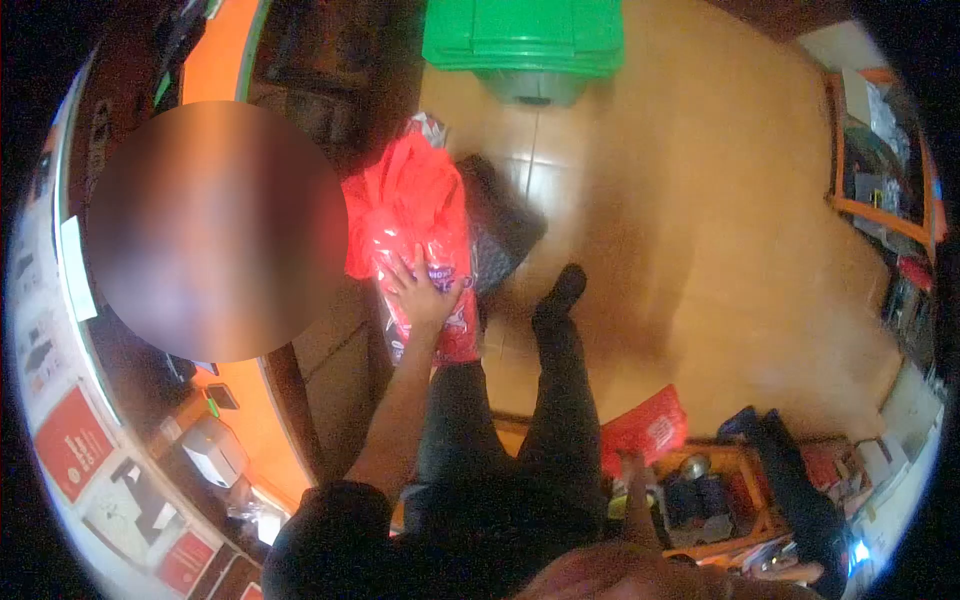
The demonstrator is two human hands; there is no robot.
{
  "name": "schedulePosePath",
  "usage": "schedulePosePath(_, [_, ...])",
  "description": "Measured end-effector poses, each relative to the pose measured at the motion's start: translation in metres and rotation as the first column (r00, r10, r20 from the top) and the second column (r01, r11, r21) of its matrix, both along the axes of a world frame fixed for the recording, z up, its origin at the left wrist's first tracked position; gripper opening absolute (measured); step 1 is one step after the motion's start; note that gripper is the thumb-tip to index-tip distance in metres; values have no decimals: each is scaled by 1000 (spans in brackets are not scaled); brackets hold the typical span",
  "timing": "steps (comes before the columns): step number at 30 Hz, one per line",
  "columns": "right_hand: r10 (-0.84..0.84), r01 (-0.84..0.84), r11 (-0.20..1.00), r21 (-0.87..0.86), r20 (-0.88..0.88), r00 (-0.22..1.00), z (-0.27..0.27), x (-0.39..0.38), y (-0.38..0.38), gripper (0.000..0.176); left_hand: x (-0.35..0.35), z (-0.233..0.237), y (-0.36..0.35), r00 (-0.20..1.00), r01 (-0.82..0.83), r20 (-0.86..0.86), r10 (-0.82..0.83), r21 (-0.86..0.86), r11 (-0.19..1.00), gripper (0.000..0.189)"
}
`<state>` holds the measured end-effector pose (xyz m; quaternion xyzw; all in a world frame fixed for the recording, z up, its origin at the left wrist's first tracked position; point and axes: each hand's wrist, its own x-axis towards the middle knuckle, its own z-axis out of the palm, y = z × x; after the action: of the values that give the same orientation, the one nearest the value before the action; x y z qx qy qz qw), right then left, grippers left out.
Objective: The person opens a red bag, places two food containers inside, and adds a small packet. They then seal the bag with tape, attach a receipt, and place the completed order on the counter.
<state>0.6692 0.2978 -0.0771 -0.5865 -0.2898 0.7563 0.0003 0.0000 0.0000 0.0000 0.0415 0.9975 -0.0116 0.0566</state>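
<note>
My left hand (422, 295) lies with spread fingers on the front of a large red plastic package (455, 335), just above my left knee. The package has a clear, shiny wrapper with purple and white print. Bright red plastic material (410, 185) bulges at its upper end. Off to the right, my right hand (632, 466) grips the lower edge of a flat red plastic packet (650, 425) with pale print. Its fingers are partly hidden. A dark, blurred object (500, 215) is beside the large package.
A green lidded bin (525, 45) stands ahead on the tan tiled floor (740, 260). To my left runs an orange-edged counter (262, 425) with a white box (213, 452). Behind my right hand is a wooden-framed shelf (765, 490). Another person's dark-clothed leg (795, 480) appears nearby.
</note>
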Motion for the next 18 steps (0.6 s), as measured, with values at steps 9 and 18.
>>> schedulePosePath(9, [517,-553,833,2,353,780,35,-84,62,40,12,4,17,994,-48,101,46,20,999,116])
schedulePosePath(18, [495,-571,810,133,369,787,84,-154,138,39,-18,15,15,983,-31,180,30,-1,1000,116])
